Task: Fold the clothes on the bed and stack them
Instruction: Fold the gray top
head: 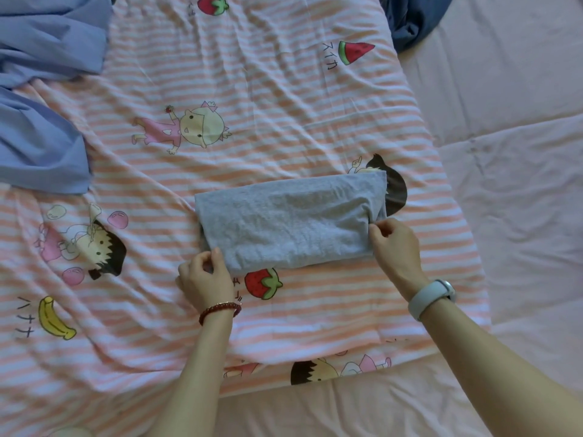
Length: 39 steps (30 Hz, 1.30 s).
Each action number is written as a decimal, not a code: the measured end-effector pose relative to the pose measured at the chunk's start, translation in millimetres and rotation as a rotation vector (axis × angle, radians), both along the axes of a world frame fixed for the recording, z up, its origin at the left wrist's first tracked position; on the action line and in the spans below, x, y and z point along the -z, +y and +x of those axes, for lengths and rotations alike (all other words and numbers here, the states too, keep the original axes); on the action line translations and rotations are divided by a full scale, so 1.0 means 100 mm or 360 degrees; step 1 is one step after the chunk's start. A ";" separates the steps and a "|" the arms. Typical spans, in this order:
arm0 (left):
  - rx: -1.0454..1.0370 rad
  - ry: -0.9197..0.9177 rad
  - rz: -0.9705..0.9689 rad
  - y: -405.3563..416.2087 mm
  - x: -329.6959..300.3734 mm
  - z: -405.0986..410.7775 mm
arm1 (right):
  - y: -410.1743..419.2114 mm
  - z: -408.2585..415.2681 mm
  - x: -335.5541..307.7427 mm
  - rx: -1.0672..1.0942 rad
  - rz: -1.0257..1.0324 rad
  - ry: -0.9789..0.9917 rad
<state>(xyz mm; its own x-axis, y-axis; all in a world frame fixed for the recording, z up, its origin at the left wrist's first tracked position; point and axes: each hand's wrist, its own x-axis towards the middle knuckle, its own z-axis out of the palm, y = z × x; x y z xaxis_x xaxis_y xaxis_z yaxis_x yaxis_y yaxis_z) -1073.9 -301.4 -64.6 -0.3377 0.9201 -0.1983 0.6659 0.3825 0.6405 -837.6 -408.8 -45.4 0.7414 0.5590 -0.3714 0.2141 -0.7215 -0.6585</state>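
Mid-fold: grey garment (290, 222) lies as a long folded strip on the striped sheet (284, 89), left hand (205, 279) pinching its near-left corner, right hand (396, 244) pinching its right end; next likely calls for bringing one end over the other.

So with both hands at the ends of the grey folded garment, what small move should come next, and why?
Probably fold it in half, carrying one end over the other. The grey garment lies as a long flat strip, the left hand pinches its near-left corner and the right hand its right end. The periwinkle clothes are still unfolded.
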 end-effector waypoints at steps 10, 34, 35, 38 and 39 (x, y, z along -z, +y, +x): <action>0.0019 -0.0182 0.0073 0.12 -0.03 -0.04 | -0.03 0.13 0.01 0.0400 0.0354 0.0378; 0.1674 0.0965 0.0159 -0.21 0.20 0.30 | 0.24 0.14 -0.10 0.0440 0.0162 0.0733; 0.1675 0.0980 0.0113 -0.20 0.22 0.31 | 0.25 0.12 -0.14 0.0472 0.0181 0.0819; 0.1694 0.0921 -0.0077 -0.13 0.16 0.31 | 0.28 0.02 -0.24 0.0402 0.0251 0.0693; 0.1675 0.0746 -0.0106 -0.11 0.12 0.30 | 0.29 -0.03 -0.29 0.0337 0.0305 0.0545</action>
